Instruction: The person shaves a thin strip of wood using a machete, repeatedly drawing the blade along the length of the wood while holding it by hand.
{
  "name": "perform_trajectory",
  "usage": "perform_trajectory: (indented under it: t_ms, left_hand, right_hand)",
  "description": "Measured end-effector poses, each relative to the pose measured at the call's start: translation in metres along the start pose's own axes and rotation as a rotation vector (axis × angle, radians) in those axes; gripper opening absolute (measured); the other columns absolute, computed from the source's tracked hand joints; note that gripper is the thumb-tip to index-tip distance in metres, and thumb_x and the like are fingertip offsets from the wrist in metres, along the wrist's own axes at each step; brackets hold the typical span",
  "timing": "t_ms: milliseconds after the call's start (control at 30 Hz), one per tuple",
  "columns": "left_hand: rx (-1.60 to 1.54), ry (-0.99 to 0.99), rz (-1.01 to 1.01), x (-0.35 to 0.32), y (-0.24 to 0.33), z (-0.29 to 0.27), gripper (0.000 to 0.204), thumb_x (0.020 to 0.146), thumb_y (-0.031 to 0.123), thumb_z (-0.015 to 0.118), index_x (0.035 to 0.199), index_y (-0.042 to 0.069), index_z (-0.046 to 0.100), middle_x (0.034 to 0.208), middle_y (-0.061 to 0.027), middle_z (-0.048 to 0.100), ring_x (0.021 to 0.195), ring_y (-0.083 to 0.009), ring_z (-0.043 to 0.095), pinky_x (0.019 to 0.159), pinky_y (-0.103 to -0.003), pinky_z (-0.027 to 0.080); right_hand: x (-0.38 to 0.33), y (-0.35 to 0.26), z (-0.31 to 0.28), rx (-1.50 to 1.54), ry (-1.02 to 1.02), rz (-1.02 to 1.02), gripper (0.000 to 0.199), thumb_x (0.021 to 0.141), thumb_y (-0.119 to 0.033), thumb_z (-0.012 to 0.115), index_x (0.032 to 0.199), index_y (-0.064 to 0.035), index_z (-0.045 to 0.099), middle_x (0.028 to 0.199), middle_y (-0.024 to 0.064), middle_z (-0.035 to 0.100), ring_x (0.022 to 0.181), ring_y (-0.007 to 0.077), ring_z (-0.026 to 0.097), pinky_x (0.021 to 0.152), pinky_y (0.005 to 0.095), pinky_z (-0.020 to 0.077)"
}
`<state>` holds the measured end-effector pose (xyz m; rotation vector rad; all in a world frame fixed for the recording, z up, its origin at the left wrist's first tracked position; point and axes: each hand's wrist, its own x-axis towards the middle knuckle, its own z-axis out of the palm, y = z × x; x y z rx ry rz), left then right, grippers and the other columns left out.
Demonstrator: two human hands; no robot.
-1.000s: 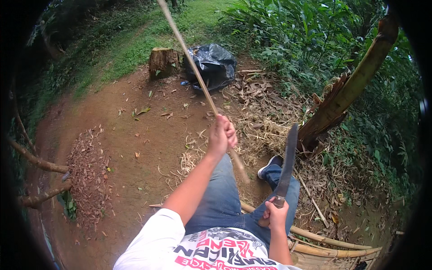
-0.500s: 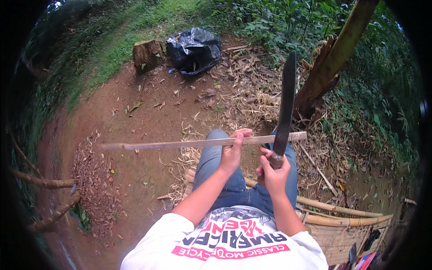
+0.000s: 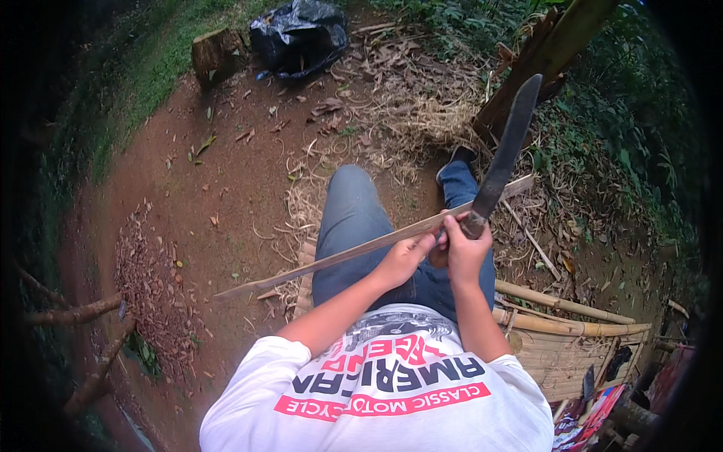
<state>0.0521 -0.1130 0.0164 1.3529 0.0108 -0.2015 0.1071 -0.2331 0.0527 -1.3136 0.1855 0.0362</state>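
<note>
A long flat bamboo strip [image 3: 331, 261] lies slantwise across my lap, its far end up to the right and its near end down to the left. My left hand [image 3: 407, 260] is closed around the strip near my right hand. In my right hand [image 3: 468, 250] is the handle of a machete [image 3: 510, 143], its dark blade pointing up and away to the right. The blade's lower part crosses over the strip. Both hands are close together, and the fingertips between them are partly hidden.
I sit on a slatted bamboo bench [image 3: 557, 365]. Ahead are a black plastic bag [image 3: 297, 41], a tree stump [image 3: 215, 59] and a leaning trunk [image 3: 553, 56]. Pale shavings [image 3: 422, 128] and dry leaves litter the brown soil. Cut branches [image 3: 71, 313] stick in from the left.
My left hand has slid down and right along the strip, toward my right hand. The strip has tilted, right end up. The machete leans further right. My right leg now stretches forward.
</note>
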Motion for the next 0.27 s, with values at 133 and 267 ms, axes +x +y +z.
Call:
perform_trajectory:
  t_ms: [133, 267]
  left_hand:
    - [0.281, -0.26, -0.261, -0.061, 0.042, -0.014, 0.036, 0.096, 0.018, 0.058, 0.129, 0.003, 0.058, 0.114, -0.0089, 0.064, 0.112, -0.0156, 0.057, 0.096, -0.03, 0.045]
    - [0.909, 0.356, -0.147, -0.098, 0.041, -0.062, 0.046, 0.087, 0.023, 0.07, 0.129, 0.008, 0.059, 0.13, -0.014, 0.058, 0.121, -0.0274, 0.055, 0.104, -0.036, 0.041]
  right_hand:
    - [0.006, 0.0, -0.017, -0.097, 0.034, 0.028, 0.016, 0.086, 0.0, 0.067, 0.091, -0.0027, 0.052, 0.094, 0.0167, 0.07, 0.051, 0.009, 0.056, 0.044, 0.0217, 0.044]
    - [0.012, 0.008, -0.027, -0.172, 0.047, 0.04, 0.015, 0.087, -0.001, 0.067, 0.091, -0.0033, 0.053, 0.093, 0.016, 0.07, 0.052, 0.0089, 0.057, 0.044, 0.0211, 0.0436]
